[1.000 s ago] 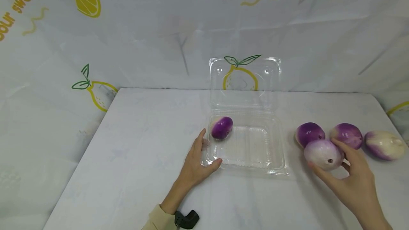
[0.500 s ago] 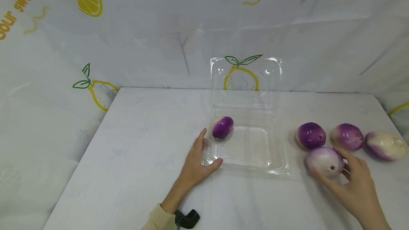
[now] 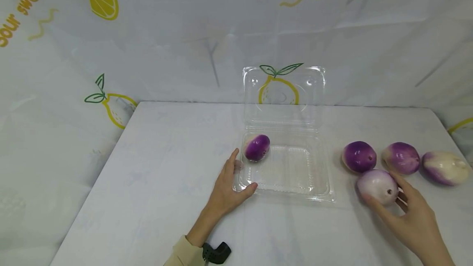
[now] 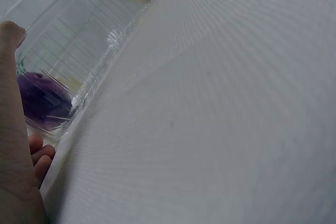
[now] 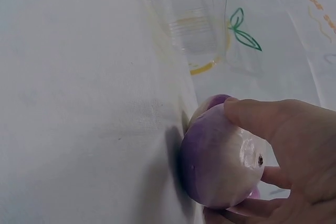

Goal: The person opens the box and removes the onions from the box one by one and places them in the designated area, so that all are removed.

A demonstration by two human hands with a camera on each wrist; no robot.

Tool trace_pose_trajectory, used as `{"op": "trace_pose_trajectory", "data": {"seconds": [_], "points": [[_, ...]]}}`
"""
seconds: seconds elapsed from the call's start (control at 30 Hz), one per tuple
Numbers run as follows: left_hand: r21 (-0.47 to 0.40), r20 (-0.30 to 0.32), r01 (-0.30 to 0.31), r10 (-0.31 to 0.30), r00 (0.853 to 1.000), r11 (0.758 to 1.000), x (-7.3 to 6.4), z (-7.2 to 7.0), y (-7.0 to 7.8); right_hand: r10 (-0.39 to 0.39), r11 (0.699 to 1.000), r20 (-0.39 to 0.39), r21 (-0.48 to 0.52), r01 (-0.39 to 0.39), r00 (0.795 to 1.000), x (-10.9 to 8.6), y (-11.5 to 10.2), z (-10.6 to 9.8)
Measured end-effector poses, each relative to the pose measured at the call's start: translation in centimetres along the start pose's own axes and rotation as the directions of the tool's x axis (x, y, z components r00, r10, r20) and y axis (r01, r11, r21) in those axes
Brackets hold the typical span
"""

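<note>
My right hand grips a pale purple-and-white turnip between thumb and fingers, low over the table. Its small dark end spot faces the palm in the right wrist view. A deep purple turnip lies just behind the held one. At the left front corner of a clear plastic clamshell box, my left hand touches the side with extended fingers, its thumb along the front rim. One purple turnip sits in the box's back left part. The box's lid stands raised behind the base.
Two more turnips lie at the right, a purple one and a mostly cream one near the table's right edge. A white cloth with lemon prints hangs behind the white table.
The pale turnip has come toward me and slightly right in my right hand, opening a view of the purple turnips behind it. My left hand and the box stay put.
</note>
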State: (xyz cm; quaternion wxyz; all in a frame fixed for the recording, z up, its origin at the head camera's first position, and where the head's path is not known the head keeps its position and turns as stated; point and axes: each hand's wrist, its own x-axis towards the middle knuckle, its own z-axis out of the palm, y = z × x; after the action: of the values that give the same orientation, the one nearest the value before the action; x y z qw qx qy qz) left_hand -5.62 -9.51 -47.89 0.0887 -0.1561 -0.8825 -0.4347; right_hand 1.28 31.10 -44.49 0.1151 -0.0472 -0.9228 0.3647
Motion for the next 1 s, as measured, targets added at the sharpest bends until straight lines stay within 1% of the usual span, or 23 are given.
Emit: {"op": "trace_pose_trajectory", "data": {"seconds": [0.13, 0.3, 0.33, 0.4, 0.5, 0.6, 0.77, 0.87, 1.0], "points": [[-0.005, 0.003, 0.001, -0.001, 1.0, 1.0, 0.0, 0.0, 0.1, 0.049, 0.998, 0.026, -0.038, -0.048, 0.998, -0.1, 0.2, -0.3], [-0.017, 0.016, 0.01, -0.01, 1.0, 1.0, 0.0, -0.1, 0.1, 0.121, 0.992, 0.057, -0.052, -0.118, 0.991, -0.3, 0.4, -0.4], [-0.018, 0.019, 0.017, -0.017, 1.0, 1.0, 0.0, 0.0, 0.1, 0.128, 0.991, 0.066, -0.049, -0.125, 0.99, -0.4, 0.4, -0.4], [-0.022, 0.026, 0.03, -0.029, 0.999, 0.999, 0.0, 0.0, 0.1, 0.117, 0.993, 0.057, -0.041, -0.114, 0.992, -0.4, 0.5, -0.3], [-0.025, 0.034, 0.049, -0.048, 0.998, 0.999, 0.0, 0.0, 0.1, 0.097, 0.995, 0.032, -0.031, -0.096, 0.995, -0.4, 0.4, -0.3], [-0.025, 0.035, 0.055, -0.054, 0.998, 0.998, -0.1, 0.0, 0.1, 0.086, 0.996, 0.005, -0.026, -0.086, 0.996, -0.4, 0.2, -0.6], [-0.02, 0.03, 0.046, -0.046, 0.999, 0.999, -0.1, -0.1, 0.1, 0.087, 0.996, -0.025, -0.016, -0.088, 0.996, -0.4, -0.1, -1.0], [-0.02, 0.031, 0.049, -0.049, 0.998, 0.999, 0.0, -0.1, 0.2, 0.091, 0.996, -0.083, -0.004, -0.092, 0.992, -0.4, -0.4, -0.9], [-0.02, 0.031, 0.051, -0.051, 0.998, 0.998, 0.0, -0.1, 0.2, 0.107, 0.994, -0.165, 0.05, -0.1, 0.98, -0.1, -1.1, -0.7]]}}
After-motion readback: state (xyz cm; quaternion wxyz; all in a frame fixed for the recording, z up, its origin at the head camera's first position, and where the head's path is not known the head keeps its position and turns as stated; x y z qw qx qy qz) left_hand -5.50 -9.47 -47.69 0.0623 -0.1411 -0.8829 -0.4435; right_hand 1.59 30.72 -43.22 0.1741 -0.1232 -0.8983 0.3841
